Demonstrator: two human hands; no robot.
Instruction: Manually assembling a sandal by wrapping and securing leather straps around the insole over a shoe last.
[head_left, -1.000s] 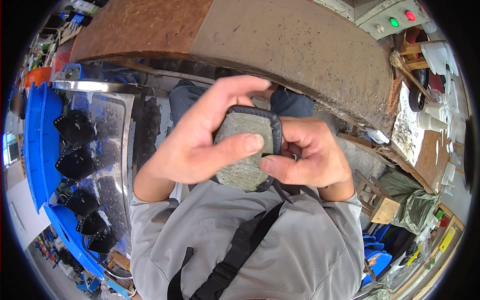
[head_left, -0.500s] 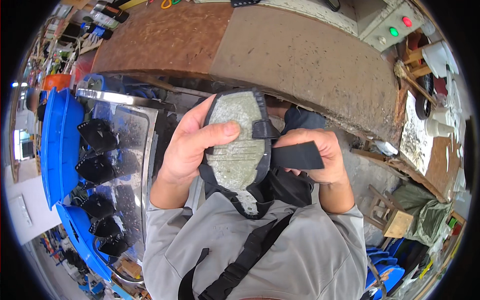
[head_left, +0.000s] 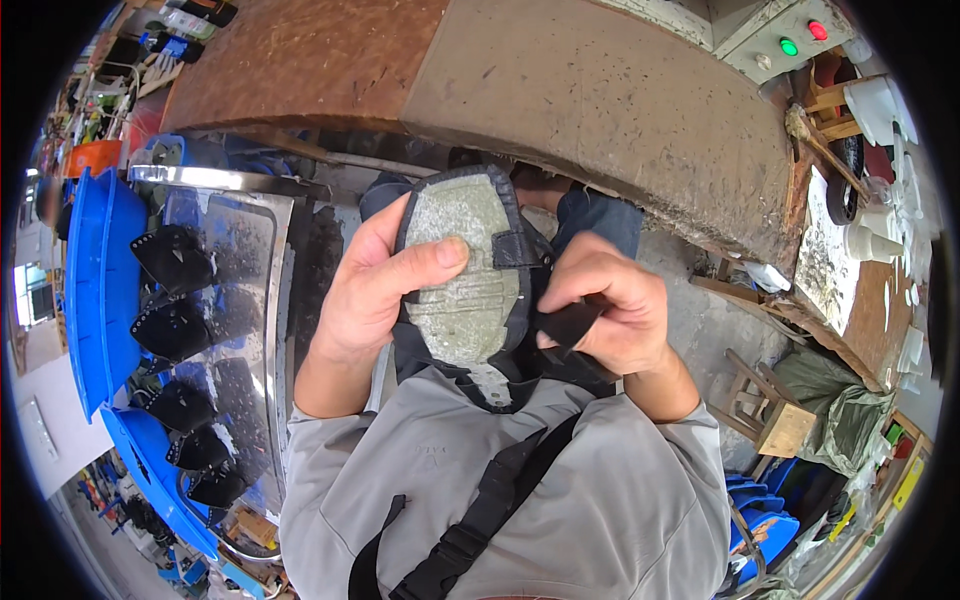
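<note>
My left hand [head_left: 385,275] is closed round a black shoe upper [head_left: 405,340], its thumb pressed on the underside. That underside carries a mottled grey-green sole board [head_left: 460,310], framed by the folded black edge. A short black tab [head_left: 512,250] lies over the board's right border. Beside it my right hand [head_left: 615,310] pinches a black strap [head_left: 570,322] between thumb and fingers, close to the upper's right side. The strap is bent, and where it ends is partly hidden by my fingers.
A metal tray [head_left: 262,340] at left bears several black upper pieces [head_left: 172,260]. Blue basins [head_left: 100,300] stand beyond it. Ahead runs a worn brown bench [head_left: 580,110] with a button panel [head_left: 790,45]. A wooden stool [head_left: 785,425] stands at right.
The strap in my right hand stuck out flat to the right before; now it is folded over between my fingers. The upper stays in my left hand, and the view has shifted slightly.
</note>
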